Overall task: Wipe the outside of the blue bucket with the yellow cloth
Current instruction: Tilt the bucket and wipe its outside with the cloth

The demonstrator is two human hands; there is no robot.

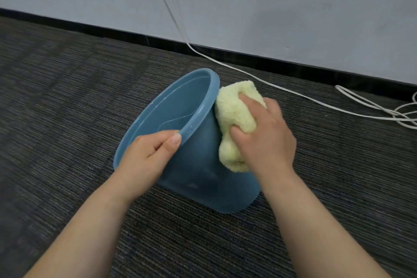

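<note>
The blue bucket (pixel 198 165) rests tilted on the dark carpet, its open mouth turned up and to the left. My left hand (pixel 146 156) grips the near part of the rim, thumb on the outside and fingers inside. My right hand (pixel 264 140) holds the bunched yellow cloth (pixel 234 119) and presses it against the outer wall just under the rim on the right side. Part of the cloth is hidden under my palm.
Dark ribbed carpet (pixel 67 108) covers the floor. A grey wall with a black skirting board (pixel 248 56) runs behind the bucket. White cables (pixel 293 93) trail down the wall and lie looped across the floor at the right.
</note>
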